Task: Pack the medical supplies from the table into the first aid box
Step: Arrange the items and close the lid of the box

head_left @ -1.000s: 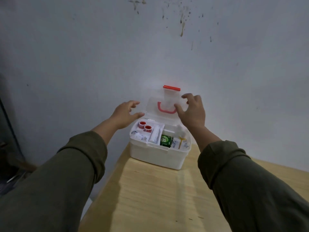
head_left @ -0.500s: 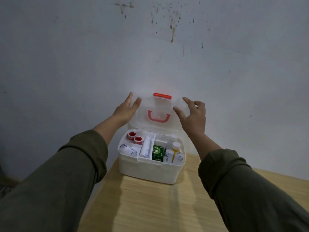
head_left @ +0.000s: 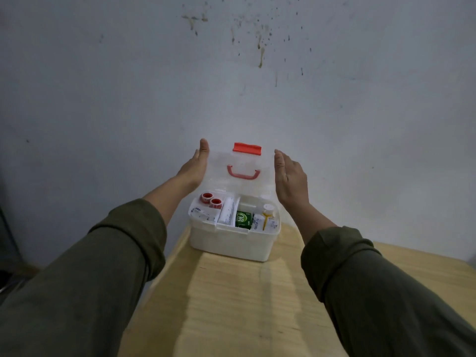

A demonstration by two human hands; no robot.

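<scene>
The white first aid box (head_left: 231, 243) stands at the table's far left corner, against the wall. Its clear lid (head_left: 242, 161), with a red handle (head_left: 242, 173) and red latch (head_left: 246, 148), stands upright and open. My left hand (head_left: 194, 167) lies against the lid's left edge with the thumb up at its top corner. My right hand (head_left: 289, 180) presses flat on the lid's right edge. Inside the box lie two red tape rolls (head_left: 211, 199), a white bandage roll (head_left: 226, 213), a green packet (head_left: 243, 219), a yellow-capped bottle (head_left: 268, 210) and white packets (head_left: 203, 213).
The pale wooden table (head_left: 231, 305) runs from the box toward me, and its left edge drops off just beside the box. A stained grey wall (head_left: 257, 73) rises directly behind the box. Dark shapes sit on the floor at far left (head_left: 7, 279).
Both hands have risen from in front of the lid and spread to its two side edges, fingers now straight. The view has tilted, so the box sits lower in the frame.
</scene>
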